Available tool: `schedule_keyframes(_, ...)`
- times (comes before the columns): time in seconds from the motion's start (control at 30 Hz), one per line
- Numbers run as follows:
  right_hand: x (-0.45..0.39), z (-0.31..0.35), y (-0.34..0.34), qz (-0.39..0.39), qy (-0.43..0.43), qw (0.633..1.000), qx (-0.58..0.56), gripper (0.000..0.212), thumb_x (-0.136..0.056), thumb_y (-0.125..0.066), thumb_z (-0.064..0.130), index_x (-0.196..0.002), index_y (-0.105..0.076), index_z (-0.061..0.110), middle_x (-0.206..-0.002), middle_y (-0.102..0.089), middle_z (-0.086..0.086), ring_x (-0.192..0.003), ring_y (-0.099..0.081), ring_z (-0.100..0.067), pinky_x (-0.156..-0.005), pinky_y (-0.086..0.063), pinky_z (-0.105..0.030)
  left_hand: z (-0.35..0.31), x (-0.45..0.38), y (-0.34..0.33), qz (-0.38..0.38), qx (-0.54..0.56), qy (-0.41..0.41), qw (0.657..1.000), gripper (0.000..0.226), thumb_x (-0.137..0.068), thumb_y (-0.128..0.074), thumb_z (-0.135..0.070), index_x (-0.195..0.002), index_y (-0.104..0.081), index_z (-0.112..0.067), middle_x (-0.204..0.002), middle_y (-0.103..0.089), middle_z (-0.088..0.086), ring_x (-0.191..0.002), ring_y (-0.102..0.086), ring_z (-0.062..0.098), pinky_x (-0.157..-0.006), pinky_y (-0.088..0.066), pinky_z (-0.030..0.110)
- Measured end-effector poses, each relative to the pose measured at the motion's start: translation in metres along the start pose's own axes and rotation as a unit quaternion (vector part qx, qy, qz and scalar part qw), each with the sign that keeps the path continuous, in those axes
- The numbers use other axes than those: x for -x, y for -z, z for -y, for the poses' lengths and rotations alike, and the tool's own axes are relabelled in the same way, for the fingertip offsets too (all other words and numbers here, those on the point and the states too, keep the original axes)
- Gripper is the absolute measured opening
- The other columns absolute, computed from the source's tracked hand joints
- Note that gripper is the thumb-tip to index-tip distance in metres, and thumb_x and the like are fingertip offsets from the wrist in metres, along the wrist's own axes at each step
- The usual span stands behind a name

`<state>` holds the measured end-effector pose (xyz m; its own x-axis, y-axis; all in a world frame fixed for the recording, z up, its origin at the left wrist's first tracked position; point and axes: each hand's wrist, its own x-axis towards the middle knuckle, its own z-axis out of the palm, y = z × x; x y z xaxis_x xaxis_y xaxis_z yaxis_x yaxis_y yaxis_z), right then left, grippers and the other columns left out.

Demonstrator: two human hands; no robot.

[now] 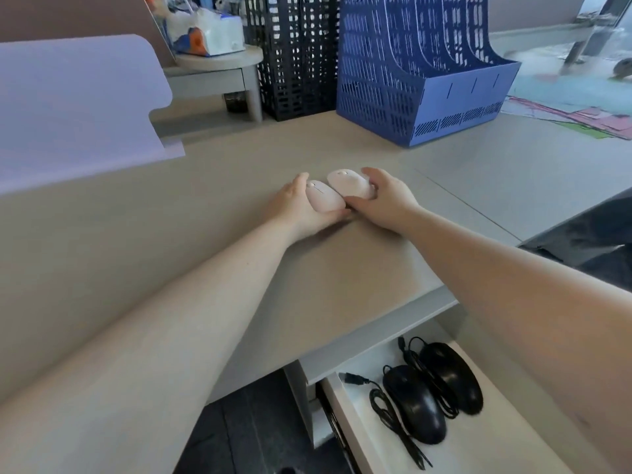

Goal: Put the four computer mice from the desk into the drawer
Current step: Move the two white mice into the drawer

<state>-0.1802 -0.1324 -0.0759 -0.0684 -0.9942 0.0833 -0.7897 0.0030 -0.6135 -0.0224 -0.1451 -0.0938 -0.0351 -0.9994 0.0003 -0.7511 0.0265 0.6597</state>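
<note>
Two pale pink wireless mice rest side by side, touching, on the desk (342,268) near its middle. The left hand (294,206) cups the left pink mouse (325,196), thumb on its far left side and fingers under its near edge; the right hand (383,203) wraps the right pink mouse (349,183) in the same way. Both hands are curled closed round their mice, which do not appear lifted yet. The shells look smooth, rigid and light, probably a little slippery; a grip across the narrow flanks, as shown, should hold them securely, and with no cords nothing can snag. Two black wired mice (434,395) already lie in the open drawer (359,436) at near right, their cables (393,419) loose on the left; bare drawer floor remains beside them. The desk top is flat and matte. At the far side stand a blue file rack (424,80) and a black mesh holder (294,56).
</note>
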Motion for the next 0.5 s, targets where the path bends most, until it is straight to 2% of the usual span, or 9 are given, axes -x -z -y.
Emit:
schedule_keyframes(0.1, 0.004, 0.003, 0.0, -0.018, 0.01, 1.0, 0.006, 0.047, -0.085, -0.061, 0.033, -0.124, -0.056, 0.007, -0.125, -0.063, -0.013, -0.117, -0.056, -0.033, -0.097, -0.045, -0.041, -0.003, 0.002, -0.001, -0.013, -0.009, 0.008, 1.0, 0.108, -0.052, -0.073, -0.07, -0.137, -0.037, -0.014, -0.143, -0.044, 0.007, -0.134, -0.041, 0.027, -0.106, -0.037, 0.038)
schedule_keyframes(0.23, 0.017, 0.0, -0.002, -0.037, -0.002, 0.999, 0.005, 0.049, -0.081, -0.064, 0.031, -0.124, -0.058, 0.009, -0.124, -0.064, -0.012, -0.117, -0.056, -0.032, -0.096, -0.046, -0.04, -0.005, 0.015, -0.003, -0.034, -0.035, 0.007, 0.999, 0.097, -0.048, -0.072, -0.073, -0.12, -0.049, -0.013, -0.129, -0.055, 0.007, -0.124, -0.05, 0.027, -0.096, -0.043, 0.037)
schedule_keyframes(0.37, 0.041, -0.004, 0.006, -0.057, -0.016, 0.998, -0.012, 0.05, -0.08, -0.066, 0.032, -0.123, -0.059, 0.008, -0.123, -0.065, -0.012, -0.115, -0.057, -0.031, -0.095, -0.045, -0.038, -0.016, 0.041, -0.007, -0.026, -0.038, 0.001, 0.999, 0.11, -0.057, -0.075, -0.067, -0.141, -0.033, -0.009, -0.147, -0.041, 0.009, -0.137, -0.037, 0.024, -0.107, -0.033, 0.033)
schedule_keyframes(0.5, 0.076, -0.015, 0.02, -0.073, -0.039, 0.996, -0.044, 0.055, -0.08, -0.066, 0.035, -0.13, -0.055, 0.014, -0.126, -0.064, -0.007, -0.118, -0.056, -0.027, -0.097, -0.044, -0.034, -0.032, 0.076, -0.014, -0.021, -0.036, -0.018, 0.999, 0.118, -0.047, -0.07, -0.076, -0.139, -0.037, -0.009, -0.144, -0.045, 0.009, -0.134, -0.039, 0.024, -0.107, -0.035, 0.034)
